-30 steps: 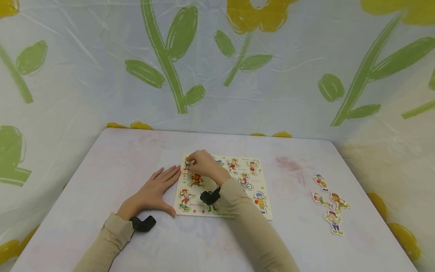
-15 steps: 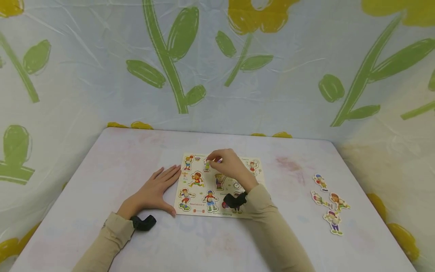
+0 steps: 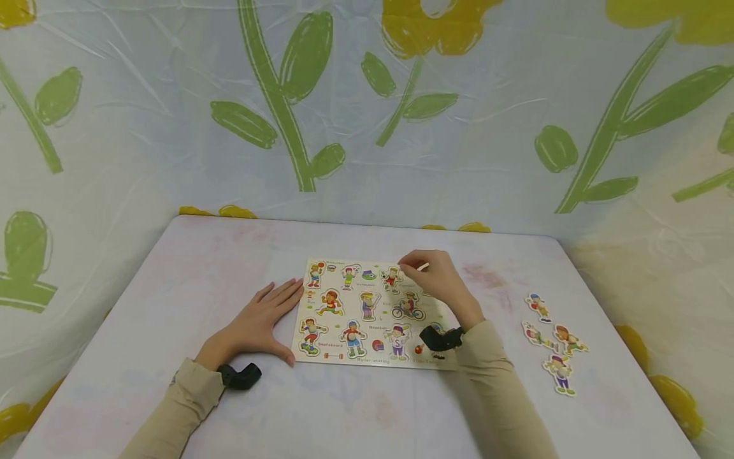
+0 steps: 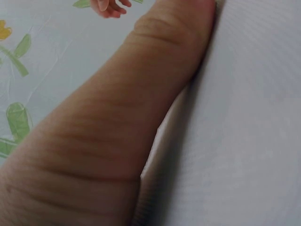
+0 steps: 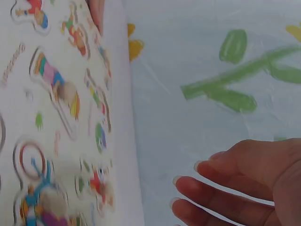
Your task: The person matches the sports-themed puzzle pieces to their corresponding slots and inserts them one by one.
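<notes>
A cream puzzle board [image 3: 352, 307] with sports figures lies on the table. My left hand [image 3: 255, 327] rests flat beside its left edge, fingers straight and spread, thumb tip at the lower left corner. The left thumb [image 4: 108, 113] fills much of the left wrist view. My right hand [image 3: 438, 277] is raised over the board's upper right, near the football figure [image 3: 392, 279]. Its fingers are loosely bent with nothing visible between them in the right wrist view, where the cyclist figure [image 5: 47, 197] shows below left. The right hand and wrist cover part of the board's right side.
Several loose figure pieces lie in a cluster to the right of the board, among them a purple-trousered piece [image 3: 558, 374] and a blue-capped piece [image 3: 538, 307]. A flower-printed cloth [image 3: 482, 159] hangs behind and beside the white table [image 3: 344, 414].
My right hand has moved right across the board, from the basketball figure at the upper left past the volleyball figure. The left hand and the loose pieces have stayed put.
</notes>
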A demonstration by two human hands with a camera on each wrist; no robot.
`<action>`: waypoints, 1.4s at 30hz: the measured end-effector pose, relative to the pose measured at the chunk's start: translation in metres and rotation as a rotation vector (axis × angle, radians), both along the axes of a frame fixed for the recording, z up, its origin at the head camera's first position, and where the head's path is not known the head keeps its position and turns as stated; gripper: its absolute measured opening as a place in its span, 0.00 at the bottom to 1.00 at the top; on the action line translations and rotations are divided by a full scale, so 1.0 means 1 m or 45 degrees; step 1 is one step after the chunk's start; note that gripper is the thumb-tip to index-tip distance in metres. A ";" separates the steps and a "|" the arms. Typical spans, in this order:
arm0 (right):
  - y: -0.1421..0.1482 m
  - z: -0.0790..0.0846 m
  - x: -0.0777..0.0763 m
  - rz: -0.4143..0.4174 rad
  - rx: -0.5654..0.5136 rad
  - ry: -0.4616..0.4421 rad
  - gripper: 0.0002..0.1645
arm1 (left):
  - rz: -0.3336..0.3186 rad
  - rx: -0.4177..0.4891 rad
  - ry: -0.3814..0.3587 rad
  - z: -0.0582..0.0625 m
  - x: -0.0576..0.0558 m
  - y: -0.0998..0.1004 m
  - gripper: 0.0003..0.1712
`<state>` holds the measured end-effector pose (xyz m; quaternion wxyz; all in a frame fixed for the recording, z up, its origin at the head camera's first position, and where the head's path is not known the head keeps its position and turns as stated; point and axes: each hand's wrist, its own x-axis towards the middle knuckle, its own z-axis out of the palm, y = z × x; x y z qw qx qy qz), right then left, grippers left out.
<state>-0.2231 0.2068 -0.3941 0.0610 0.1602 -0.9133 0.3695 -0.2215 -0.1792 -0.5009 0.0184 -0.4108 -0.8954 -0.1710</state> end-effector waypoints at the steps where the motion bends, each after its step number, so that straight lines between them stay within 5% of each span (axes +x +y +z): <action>1: 0.006 0.000 0.001 -0.017 0.000 0.011 0.07 | 0.000 0.000 -0.002 0.000 0.000 0.000 0.82; 7: 0.041 -0.002 0.005 -0.145 0.062 0.045 0.09 | -0.006 0.018 -0.001 -0.001 -0.001 0.000 0.82; 19: 0.107 -0.008 0.024 -0.392 0.030 -0.100 0.17 | -0.007 0.010 -0.023 0.000 -0.001 0.001 0.83; 26: 0.137 -0.010 0.032 -0.472 -0.017 -0.151 0.22 | -0.021 0.021 0.043 -0.004 -0.002 -0.001 0.82; 33: 0.164 -0.014 0.037 -0.532 -0.049 -0.134 0.23 | -0.007 0.017 -0.006 -0.003 -0.002 0.000 0.82; 42: 0.196 -0.023 0.048 -0.673 0.028 -0.246 0.25 | -0.008 0.034 0.000 -0.003 -0.001 0.000 0.82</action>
